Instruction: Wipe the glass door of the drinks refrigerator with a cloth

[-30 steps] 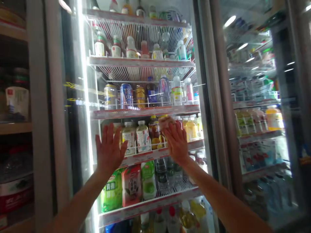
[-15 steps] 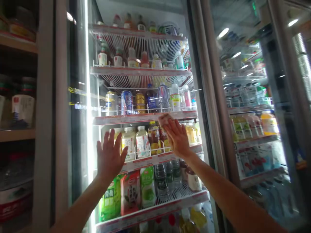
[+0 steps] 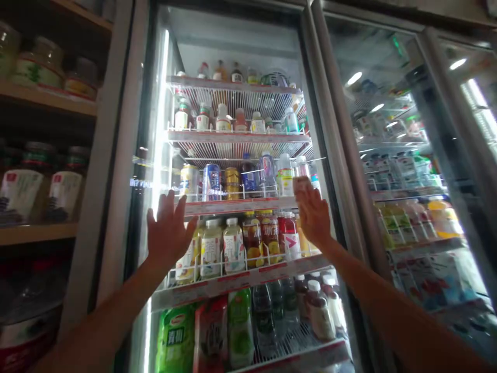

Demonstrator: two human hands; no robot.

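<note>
Head camera view: a person's two bare hands are raised in front of a tall glass door point(image 3: 233, 39) with lit shelves of drinks behind it.

The left hand point(image 3: 169, 228) is at the left side of the door, palm turned forward, fingers spread wide. It appears to hold nothing; whether it touches the glass, I cannot tell. Behind its fingertips is a light-coloured can point(image 3: 188, 180), with a blue can point(image 3: 212, 181) and a gold can point(image 3: 232, 183) next along that shelf.

The right hand point(image 3: 314, 215) is towards the door's right edge, near the metal frame point(image 3: 341, 129). Its fingers are nearly straight and close together, with a small pinkish-brown cloth point(image 3: 301, 183) held flat under the fingertips. The cloth lies in front of the bottles at the right end of the can shelf.

Between the hands, one shelf lower, are pale tea bottles point(image 3: 233, 246), dark tea bottles point(image 3: 253, 243) and a red bottle point(image 3: 289, 237). Below them, green pouches point(image 3: 174, 336) flank a red pouch point(image 3: 210, 336).

Far left, a wooden shelf point(image 3: 39, 233) bears labelled bottles point(image 3: 64, 191). To the right is another glass-fronted cooler point(image 3: 411, 248).
</note>
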